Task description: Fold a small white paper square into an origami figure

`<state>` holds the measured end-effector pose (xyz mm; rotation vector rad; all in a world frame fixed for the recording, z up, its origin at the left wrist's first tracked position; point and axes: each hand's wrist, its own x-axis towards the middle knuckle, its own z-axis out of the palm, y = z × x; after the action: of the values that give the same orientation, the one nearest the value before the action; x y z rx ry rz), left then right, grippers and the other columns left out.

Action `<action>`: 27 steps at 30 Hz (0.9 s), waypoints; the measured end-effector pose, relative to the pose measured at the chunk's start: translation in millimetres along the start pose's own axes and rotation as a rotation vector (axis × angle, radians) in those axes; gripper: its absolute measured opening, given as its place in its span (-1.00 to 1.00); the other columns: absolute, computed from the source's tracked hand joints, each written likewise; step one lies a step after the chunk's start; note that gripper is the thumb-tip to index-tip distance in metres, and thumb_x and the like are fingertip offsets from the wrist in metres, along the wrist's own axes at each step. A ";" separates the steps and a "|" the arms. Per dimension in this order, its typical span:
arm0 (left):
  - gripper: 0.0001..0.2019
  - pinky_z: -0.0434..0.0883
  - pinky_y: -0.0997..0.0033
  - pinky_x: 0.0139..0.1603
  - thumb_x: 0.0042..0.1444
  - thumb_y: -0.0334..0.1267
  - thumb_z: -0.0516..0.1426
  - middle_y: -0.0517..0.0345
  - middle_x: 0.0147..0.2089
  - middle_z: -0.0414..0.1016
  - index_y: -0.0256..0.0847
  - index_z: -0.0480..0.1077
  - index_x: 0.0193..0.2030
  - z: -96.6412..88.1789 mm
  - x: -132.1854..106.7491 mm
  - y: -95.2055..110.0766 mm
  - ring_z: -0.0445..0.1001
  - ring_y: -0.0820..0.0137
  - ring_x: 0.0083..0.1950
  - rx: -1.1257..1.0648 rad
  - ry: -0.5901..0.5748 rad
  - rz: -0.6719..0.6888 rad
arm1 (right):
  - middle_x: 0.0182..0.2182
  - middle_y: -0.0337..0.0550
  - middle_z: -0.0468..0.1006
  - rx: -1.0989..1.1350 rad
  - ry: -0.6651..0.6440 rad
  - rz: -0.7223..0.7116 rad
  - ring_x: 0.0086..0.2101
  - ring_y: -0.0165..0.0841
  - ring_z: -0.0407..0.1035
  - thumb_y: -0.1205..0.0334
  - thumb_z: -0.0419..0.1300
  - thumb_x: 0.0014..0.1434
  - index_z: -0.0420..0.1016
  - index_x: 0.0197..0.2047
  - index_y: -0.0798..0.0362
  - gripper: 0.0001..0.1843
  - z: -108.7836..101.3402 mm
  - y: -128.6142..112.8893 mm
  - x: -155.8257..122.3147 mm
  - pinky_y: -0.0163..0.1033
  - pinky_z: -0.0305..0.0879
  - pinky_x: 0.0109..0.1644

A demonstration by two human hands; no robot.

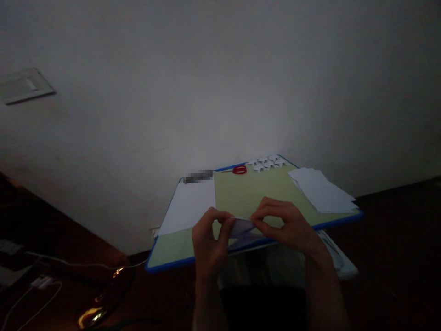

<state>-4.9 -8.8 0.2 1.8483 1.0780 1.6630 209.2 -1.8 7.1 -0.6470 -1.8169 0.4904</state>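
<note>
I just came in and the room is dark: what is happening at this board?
A person pinches a small white paper with both the left hand and the right hand, above the near edge of a green board with a blue rim. On the board lie a white sheet at the left, a stack of white paper at the right, and red scissors and small folded paper pieces at the far edge.

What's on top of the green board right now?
A white sheet at left, red scissors and small folded pieces at the far edge, a paper stack at right. The left hand, right hand and their folded paper cover the near middle.
</note>
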 end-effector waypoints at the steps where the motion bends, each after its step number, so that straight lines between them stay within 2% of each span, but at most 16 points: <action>1: -0.90 0.38 0.40 -0.22 0.26 -0.24 0.29 0.19 -0.34 0.47 -0.15 0.51 -0.28 0.0 0.0 -0.5 0.44 0.35 -0.28 -0.019 0.006 -0.013 | -0.35 -0.19 0.61 0.025 0.010 0.012 -0.33 -0.33 0.49 0.30 0.32 0.30 0.70 -0.18 -0.04 -0.90 -0.5 0.3 -0.5 -0.20 0.40 -0.23; 5: -0.83 0.38 0.45 -0.27 0.22 -0.18 0.33 0.20 -0.37 0.46 -0.17 0.49 -0.34 1.5 2.8 0.5 0.43 0.38 -0.31 -0.109 0.054 -0.072 | -0.29 -0.20 0.65 0.150 0.077 0.080 -0.26 -0.33 0.53 0.28 0.36 0.30 0.71 -0.03 -0.12 -0.80 0.5 3.5 -1.6 -0.20 0.44 -0.16; 8: -0.80 0.37 0.50 -0.33 0.16 -0.15 0.36 0.21 -0.39 0.47 -0.20 0.51 -0.34 3.1 6.4 1.0 0.43 0.42 -0.34 -0.193 0.077 -0.149 | -0.31 -0.25 0.65 0.249 0.147 0.147 -0.26 -0.33 0.53 0.23 0.40 0.27 0.62 0.18 -0.16 -0.59 4.6 8.0 -1.8 -0.16 0.45 -0.03; 10: -0.78 0.36 0.51 -0.36 0.11 -0.13 0.38 0.21 -0.40 0.51 -0.21 0.53 -0.33 3.9 8.7 -0.3 0.44 0.44 -0.37 -0.252 0.104 -0.226 | -0.30 -0.26 0.65 0.311 0.163 0.172 -0.25 -0.33 0.54 0.16 0.37 0.32 0.54 0.27 -0.17 -0.53 7.1 11.2 -2.2 -0.12 0.44 0.06; 13: -0.74 0.34 0.51 -0.41 0.03 -0.09 0.41 0.20 -0.43 0.54 -0.23 0.55 -0.34 4.9 12.5 -2.3 0.44 0.44 -0.42 -0.317 0.176 -0.358 | -0.11 -0.19 0.65 0.359 0.097 0.125 -0.11 -0.29 0.51 -0.02 0.35 0.32 0.41 0.38 -0.25 -0.40 8.4 13.8 -3.2 -0.11 0.40 0.11; 16: -0.72 0.33 0.52 -0.45 -0.07 -0.09 0.44 0.22 -0.47 0.53 -0.25 0.56 -0.38 5.6 16.8 -1.0 0.42 0.46 -0.46 -0.362 0.192 -0.464 | 0.05 -0.15 0.56 0.310 -0.032 0.072 -0.02 -0.25 0.45 -0.03 0.49 0.14 0.32 0.43 -0.32 -0.16 8.1 13.0 -3.9 -0.13 0.39 0.10; 19: -0.67 0.32 0.54 -0.47 -0.17 -0.08 0.47 0.20 -0.46 0.54 -0.27 0.57 -0.39 6.2 19.4 2.5 0.43 0.46 -0.46 -0.417 0.163 -0.541 | 0.00 -0.16 0.48 0.242 -0.084 0.058 -0.07 -0.29 0.42 0.12 0.51 0.16 0.48 0.31 -0.29 -0.33 8.7 11.7 -2.9 -0.16 0.41 0.04; 23: -0.58 0.26 0.56 -0.50 -0.16 -0.09 0.50 0.30 -0.47 0.48 -0.20 0.58 -0.17 7.4 18.0 2.8 0.40 0.49 -0.50 -0.501 0.104 -0.583 | -0.17 -0.21 0.47 0.209 -0.028 0.030 -0.20 -0.35 0.42 0.22 0.48 0.19 0.62 0.10 -0.19 -0.59 10.4 13.6 -0.6 -0.20 0.41 -0.08; 27: -0.64 0.27 0.54 -0.44 -0.11 -0.07 0.50 0.21 -0.41 0.54 -0.23 0.59 -0.24 9.1 15.1 -2.9 0.43 0.46 -0.42 -0.483 0.004 -0.553 | -0.26 -0.25 0.53 0.193 0.011 0.014 -0.26 -0.36 0.46 0.28 0.49 0.18 0.66 -0.01 -0.17 -0.68 8.4 14.8 0.5 -0.23 0.39 -0.16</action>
<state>2.8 6.3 5.9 1.1152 0.9637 1.4267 203.9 9.7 -4.3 -0.5291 -1.7303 0.6620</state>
